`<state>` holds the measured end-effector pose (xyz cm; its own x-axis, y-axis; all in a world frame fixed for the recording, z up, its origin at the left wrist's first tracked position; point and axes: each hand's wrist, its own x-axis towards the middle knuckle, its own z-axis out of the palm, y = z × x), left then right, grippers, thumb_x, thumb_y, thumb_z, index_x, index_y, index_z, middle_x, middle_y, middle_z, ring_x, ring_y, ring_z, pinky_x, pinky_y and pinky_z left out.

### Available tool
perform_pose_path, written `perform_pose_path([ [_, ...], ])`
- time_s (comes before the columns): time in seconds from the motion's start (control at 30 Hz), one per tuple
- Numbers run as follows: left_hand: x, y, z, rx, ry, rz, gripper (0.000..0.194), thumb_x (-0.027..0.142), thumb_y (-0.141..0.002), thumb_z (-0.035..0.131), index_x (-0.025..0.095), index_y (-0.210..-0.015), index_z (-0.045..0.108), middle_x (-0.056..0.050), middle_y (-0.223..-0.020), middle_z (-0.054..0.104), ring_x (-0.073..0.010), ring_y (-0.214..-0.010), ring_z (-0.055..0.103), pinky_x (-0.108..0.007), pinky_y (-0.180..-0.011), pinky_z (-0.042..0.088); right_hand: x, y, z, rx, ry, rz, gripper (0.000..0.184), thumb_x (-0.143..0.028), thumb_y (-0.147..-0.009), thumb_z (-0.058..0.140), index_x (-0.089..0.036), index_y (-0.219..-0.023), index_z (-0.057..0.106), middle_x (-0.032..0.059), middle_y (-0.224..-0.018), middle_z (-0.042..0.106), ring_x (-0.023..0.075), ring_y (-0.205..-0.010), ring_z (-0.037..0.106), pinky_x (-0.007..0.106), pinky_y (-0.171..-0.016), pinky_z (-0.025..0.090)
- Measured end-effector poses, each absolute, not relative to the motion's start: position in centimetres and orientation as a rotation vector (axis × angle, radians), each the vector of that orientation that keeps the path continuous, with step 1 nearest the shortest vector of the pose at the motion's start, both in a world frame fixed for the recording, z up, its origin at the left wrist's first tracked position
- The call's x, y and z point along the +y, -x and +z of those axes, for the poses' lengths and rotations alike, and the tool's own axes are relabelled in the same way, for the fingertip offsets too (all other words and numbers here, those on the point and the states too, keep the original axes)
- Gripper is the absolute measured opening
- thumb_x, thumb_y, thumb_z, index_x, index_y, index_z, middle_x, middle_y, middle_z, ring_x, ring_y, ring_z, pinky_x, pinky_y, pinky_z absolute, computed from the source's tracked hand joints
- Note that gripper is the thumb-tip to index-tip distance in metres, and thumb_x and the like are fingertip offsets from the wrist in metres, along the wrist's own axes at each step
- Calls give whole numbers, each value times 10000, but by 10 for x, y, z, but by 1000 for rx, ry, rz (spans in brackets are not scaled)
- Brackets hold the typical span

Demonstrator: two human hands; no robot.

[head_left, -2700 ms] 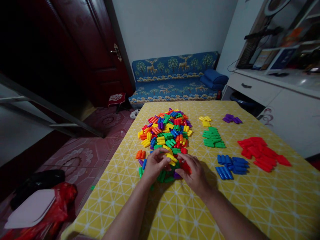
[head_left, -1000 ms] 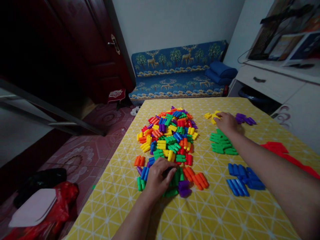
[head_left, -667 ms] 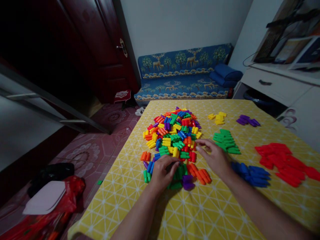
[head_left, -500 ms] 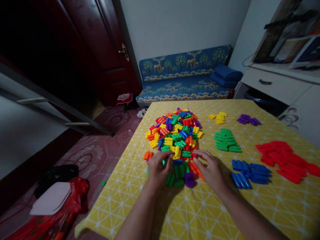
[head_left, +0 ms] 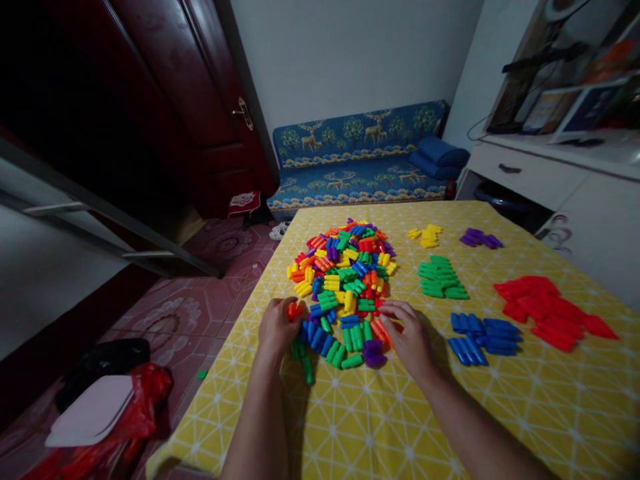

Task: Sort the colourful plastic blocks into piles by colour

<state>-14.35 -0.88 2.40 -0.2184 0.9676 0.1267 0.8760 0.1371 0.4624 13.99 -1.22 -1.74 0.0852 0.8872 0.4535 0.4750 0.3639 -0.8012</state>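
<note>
A pile of plastic bullet-shaped toy blocks in mixed colours lies on the table before me. At its near left edge, my left hand has its fingers closed around an orange block. My right hand rests at the pile's near right side, thumb and fingers apart. Its fingertips are by a red block and orange blocks. Between the hands lie blue blocks, green blocks and a purple block.
Right of the pile, blocks lie grouped by colour: yellow, purple, green, blue and red. A yellow patterned cloth covers the table. A sofa stands behind; a green block is on the floor.
My left hand has moved left from the pile's near middle to the orange block, uncovering blue and green blocks. My right hand stays by the orange blocks. The view has shifted slightly.
</note>
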Motion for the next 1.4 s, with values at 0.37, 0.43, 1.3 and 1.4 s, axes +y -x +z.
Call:
perform_pose_path([
  [0.37,-11,105,42,993,-844,1307,505,487,-749,714,127,-1102,696,-96,-921,741,-197,-794,703,-282,-675,570,-18,-137,-9,-1672,1202,323,150,-255,-927,548,-226,-1007,671,88,-1084,664,235,-1053,623,449,-935,530],
  [0.43,-13,92,40,892,-780,1206,467,463,-749,747,127,-1073,717,-80,-826,728,-181,-761,702,-261,-668,574,-21,-134,-5,-1732,1144,246,204,-246,-935,547,-230,-1107,656,91,-1125,658,240,-1088,612,453,-959,518],
  [1.3,-20,56,19,846,-1093,1232,580,242,-544,930,166,-1076,712,-100,-1052,709,-205,-906,681,-293,-760,564,-39,-120,8,-1889,830,343,422,-160,-942,536,-277,-1347,560,99,-1318,584,214,-1221,592,385,-1017,534],
  [1.4,-19,55,20,836,-1075,1248,539,222,-543,927,159,-1037,720,-76,-971,717,-188,-866,685,-300,-780,566,-38,-120,9,-1840,820,319,347,-126,-949,510,-274,-1240,628,83,-1213,636,187,-1137,636,348,-971,559],
])
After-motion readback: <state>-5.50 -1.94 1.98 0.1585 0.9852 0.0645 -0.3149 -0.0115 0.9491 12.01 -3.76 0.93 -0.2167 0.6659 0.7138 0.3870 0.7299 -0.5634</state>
